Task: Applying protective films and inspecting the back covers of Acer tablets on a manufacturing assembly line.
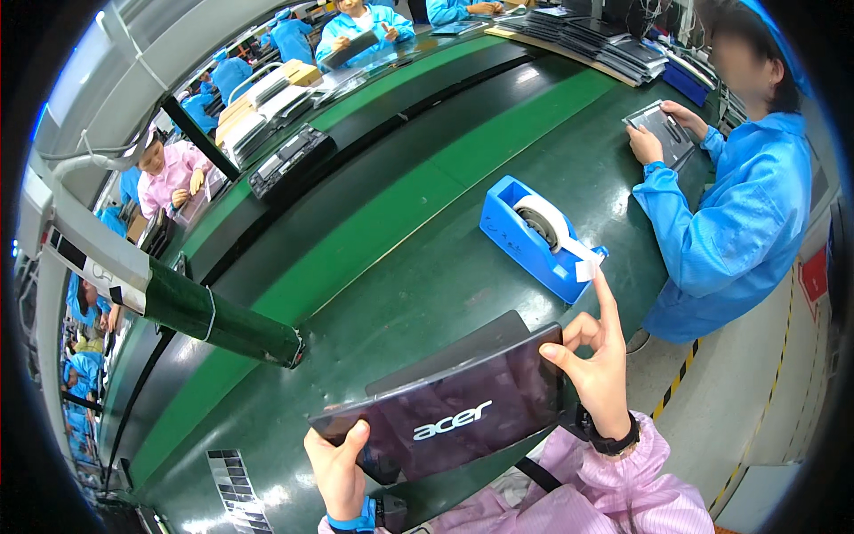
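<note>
left hand (pixel 336 467): gripping the dark panel (pixel 454 411) at its 7 o'clock corner
right hand (pixel 598 365): pinching its 3 o'clock end, forefinger extending toward 12
tape dispenser (pixel 532 236): sitting at 12 o'clock on the table (pixel 400 178)

Left hand (pixel 336 467) thumb-up, clamped; right hand (pixel 598 365) pinching, forefinger extended

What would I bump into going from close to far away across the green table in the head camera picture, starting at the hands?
Left hand and right hand gripping a glossy dark flat panel → blue tape dispenser with a white tape roll → long black conveyor belt → stacks of dark flat panels at the far edge.
</note>
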The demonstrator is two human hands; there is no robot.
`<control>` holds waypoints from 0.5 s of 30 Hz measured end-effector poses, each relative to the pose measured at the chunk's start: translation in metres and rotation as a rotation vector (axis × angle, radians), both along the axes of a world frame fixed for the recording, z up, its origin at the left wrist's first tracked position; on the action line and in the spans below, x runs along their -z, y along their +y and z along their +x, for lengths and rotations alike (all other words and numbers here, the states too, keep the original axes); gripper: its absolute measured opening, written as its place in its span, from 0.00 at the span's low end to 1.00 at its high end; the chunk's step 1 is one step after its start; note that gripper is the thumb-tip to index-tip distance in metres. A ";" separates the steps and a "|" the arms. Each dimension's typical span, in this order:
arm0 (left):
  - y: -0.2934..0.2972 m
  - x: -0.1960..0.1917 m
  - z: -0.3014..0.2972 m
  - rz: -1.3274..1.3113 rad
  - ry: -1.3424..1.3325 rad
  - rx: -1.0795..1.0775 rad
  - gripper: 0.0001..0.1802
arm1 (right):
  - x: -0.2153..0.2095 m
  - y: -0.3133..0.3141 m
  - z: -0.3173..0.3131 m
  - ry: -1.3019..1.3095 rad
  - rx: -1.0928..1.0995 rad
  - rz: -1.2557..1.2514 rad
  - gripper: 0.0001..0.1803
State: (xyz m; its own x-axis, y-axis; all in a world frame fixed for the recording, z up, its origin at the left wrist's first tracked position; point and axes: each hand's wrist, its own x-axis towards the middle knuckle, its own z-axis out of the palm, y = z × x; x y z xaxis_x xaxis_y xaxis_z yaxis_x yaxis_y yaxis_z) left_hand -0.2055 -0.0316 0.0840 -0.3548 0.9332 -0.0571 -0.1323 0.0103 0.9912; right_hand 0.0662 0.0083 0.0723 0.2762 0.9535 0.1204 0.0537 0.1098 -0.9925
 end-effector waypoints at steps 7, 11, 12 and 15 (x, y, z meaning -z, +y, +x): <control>0.052 0.040 -0.016 -0.373 -0.227 0.277 0.16 | 0.035 0.050 0.028 -0.334 -0.400 -0.225 0.52; 0.057 0.059 -0.017 -0.149 -0.122 0.203 0.16 | 0.038 0.053 0.026 -0.351 -0.465 -0.287 0.51; 0.056 0.065 -0.019 -0.100 -0.116 0.202 0.18 | 0.040 0.050 0.026 -0.350 -0.474 -0.286 0.51; 0.048 0.073 -0.027 -0.048 0.012 0.201 0.28 | 0.049 0.045 0.030 -0.367 -0.440 -0.220 0.50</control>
State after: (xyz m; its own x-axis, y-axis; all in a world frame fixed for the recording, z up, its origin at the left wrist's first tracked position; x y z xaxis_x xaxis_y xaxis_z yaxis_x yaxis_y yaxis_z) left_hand -0.2326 0.0161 0.0111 -0.1630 0.9815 -0.1003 -0.1112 0.0828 0.9903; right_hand 0.0959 0.0534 0.0233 -0.1712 0.9820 -0.0794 0.3921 -0.0060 -0.9199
